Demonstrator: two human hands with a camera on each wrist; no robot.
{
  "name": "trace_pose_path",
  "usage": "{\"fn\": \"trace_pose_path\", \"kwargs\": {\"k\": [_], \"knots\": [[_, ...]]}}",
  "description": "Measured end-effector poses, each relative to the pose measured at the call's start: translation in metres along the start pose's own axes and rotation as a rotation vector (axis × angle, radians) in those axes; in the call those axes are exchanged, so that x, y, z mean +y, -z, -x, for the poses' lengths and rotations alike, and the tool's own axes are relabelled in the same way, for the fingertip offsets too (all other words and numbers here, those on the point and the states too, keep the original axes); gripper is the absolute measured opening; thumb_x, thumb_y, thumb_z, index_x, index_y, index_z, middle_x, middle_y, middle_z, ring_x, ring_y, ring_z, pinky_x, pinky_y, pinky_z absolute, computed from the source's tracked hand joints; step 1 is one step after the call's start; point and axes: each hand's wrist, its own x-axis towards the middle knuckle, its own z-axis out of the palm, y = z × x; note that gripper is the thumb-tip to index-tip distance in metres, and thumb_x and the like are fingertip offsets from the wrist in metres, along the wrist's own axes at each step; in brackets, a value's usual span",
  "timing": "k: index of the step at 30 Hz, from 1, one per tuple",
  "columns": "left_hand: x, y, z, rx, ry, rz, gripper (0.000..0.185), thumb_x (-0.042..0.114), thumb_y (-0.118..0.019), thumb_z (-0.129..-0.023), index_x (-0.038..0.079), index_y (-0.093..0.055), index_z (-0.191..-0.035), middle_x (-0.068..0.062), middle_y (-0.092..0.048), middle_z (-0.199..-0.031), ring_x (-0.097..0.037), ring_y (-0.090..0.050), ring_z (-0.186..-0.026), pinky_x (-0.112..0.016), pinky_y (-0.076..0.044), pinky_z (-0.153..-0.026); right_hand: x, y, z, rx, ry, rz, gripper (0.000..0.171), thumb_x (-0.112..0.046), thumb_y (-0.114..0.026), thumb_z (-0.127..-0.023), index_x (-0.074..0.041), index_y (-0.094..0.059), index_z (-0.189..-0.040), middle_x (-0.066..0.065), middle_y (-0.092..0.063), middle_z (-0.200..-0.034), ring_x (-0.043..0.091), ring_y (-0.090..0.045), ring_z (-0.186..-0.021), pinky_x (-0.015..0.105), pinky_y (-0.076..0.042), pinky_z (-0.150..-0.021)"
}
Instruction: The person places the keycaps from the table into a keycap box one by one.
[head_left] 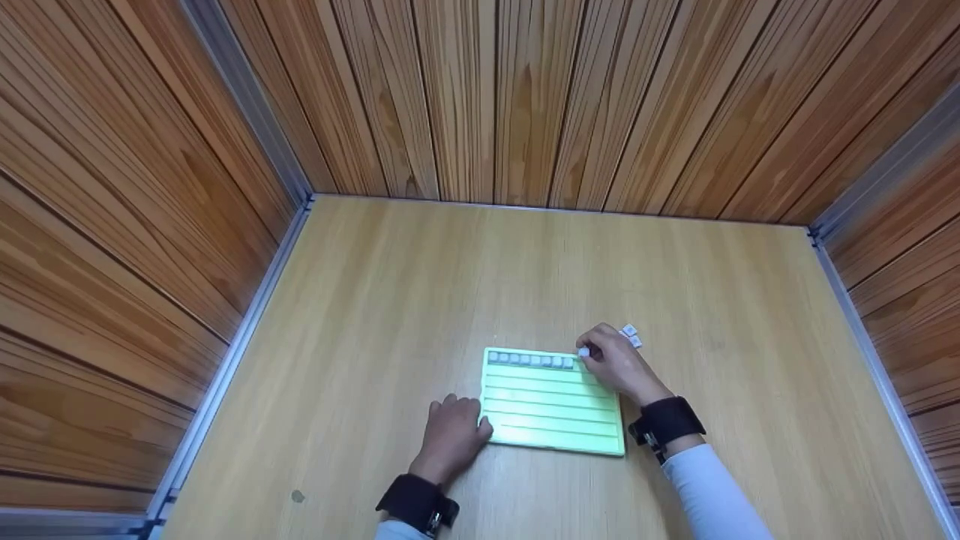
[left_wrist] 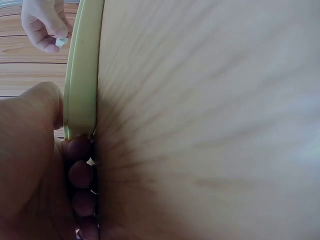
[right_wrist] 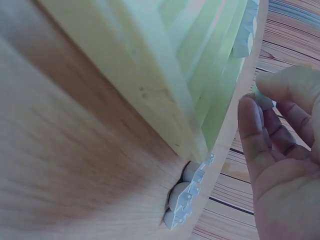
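Observation:
A pale green ridged tray [head_left: 553, 414] lies flat on the table, with a row of grey-white keycaps [head_left: 529, 360] along its far edge. My right hand [head_left: 616, 365] pinches one small white keycap [right_wrist: 265, 102] between thumb and forefinger, above the tray's far right corner. In the right wrist view its other fingers curl loosely behind. At the near left of the tray, my left hand [head_left: 452, 433] holds the edge. The left wrist view has the thumb [left_wrist: 45, 102] on the tray's upper side and the fingertips [left_wrist: 80, 173] lined up by its end, low to the table.
Several loose keycaps [right_wrist: 182, 197] lie on the table just beyond the tray's far right corner, close to the right hand. Wood-plank walls [head_left: 525, 105] with metal framing enclose the tabletop [head_left: 420, 285] at the back and sides. A small dark spot [head_left: 298, 496] marks the table at the near left.

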Motion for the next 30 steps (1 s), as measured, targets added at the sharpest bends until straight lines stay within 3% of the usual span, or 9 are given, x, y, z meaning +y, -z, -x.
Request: {"fn": "trace_pose_path", "kwargs": {"k": [11,23,30], "knots": [[0.0011,0.0008,-0.0008,-0.029,0.027,0.003,0.021,0.029,-0.057,-0.09,0.015,-0.052,-0.074,0.003,-0.044,-0.067,-0.02,-0.035,-0.071,-0.038,-0.028,-0.073,-0.0067,-0.0024,-0.0007,-0.062,0.009,0.063,0.016,0.004,-0.069,-0.085,-0.004,-0.071,-0.098,0.007,-0.065,-0.098,0.02,-0.061,-0.088,0.038,-0.052,-0.079],[-0.0001,0.0007,-0.0008,-0.011,0.015,0.004,0.021,0.029,-0.057,-0.088,0.016,-0.051,-0.073,0.003,-0.043,-0.066,-0.02,-0.035,-0.071,-0.038,-0.028,-0.072,-0.0063,-0.0069,0.0001,-0.106,-0.01,0.071,0.018,0.006,-0.068,-0.084,-0.004,-0.072,-0.099,0.006,-0.063,-0.096,0.019,-0.057,-0.088,0.037,-0.05,-0.078],[0.0004,0.0009,0.0002,0.006,-0.001,0.013,0.021,0.029,-0.056,-0.089,0.016,-0.05,-0.073,0.003,-0.042,-0.067,-0.019,-0.034,-0.071,-0.037,-0.027,-0.072,-0.0042,-0.0085,0.0008,-0.086,0.055,0.067,0.016,0.007,-0.07,-0.082,-0.002,-0.068,-0.095,0.007,-0.061,-0.091,0.017,-0.054,-0.082,0.032,-0.047,-0.072]]}}
